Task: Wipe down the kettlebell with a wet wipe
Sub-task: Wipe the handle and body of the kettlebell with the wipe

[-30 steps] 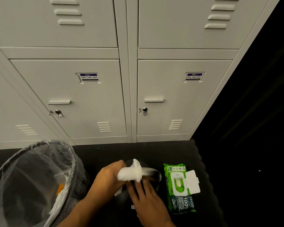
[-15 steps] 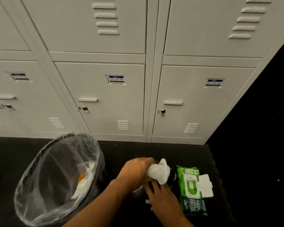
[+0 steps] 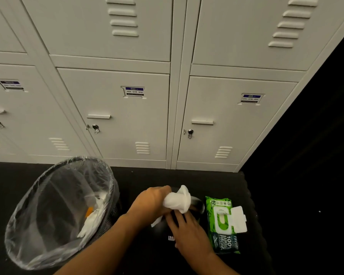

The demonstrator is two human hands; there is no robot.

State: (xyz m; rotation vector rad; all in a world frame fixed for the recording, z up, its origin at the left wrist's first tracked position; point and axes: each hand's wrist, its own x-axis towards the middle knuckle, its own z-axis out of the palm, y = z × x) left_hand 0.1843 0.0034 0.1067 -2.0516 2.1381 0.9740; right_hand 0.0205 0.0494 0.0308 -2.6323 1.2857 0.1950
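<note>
Grey lockers (image 3: 115,108) fill the background, and down on the dark floor mat (image 3: 222,179) the action is under way. The kettlebell (image 3: 197,204) sits on the mat right beneath both hands, black on black, so most of its outline is hard to make out; only the glossy handle gleams just to the right of the wipe. The left hand (image 3: 151,201) is curled tight around a bunched white wet wipe (image 3: 177,200), pressing it onto the handle at the top of the bell. So wiping has clearly begun, and by my read the handle is getting its turn now, while the body below, where white lettering peeks out beside the right wrist, looks likely to need passes yet. How much is already clean, I cannot tell. The right hand (image 3: 189,233) lies flat with fingers spread, palm down on the bell's body, gripping nothing, simply steadying it. Just right of that hand lies the green wipes pack (image 3: 222,225), lid flipped open. Off to the left of the left forearm stands a lined bin (image 3: 48,253) with used white wipes inside, ready for this one.
</note>
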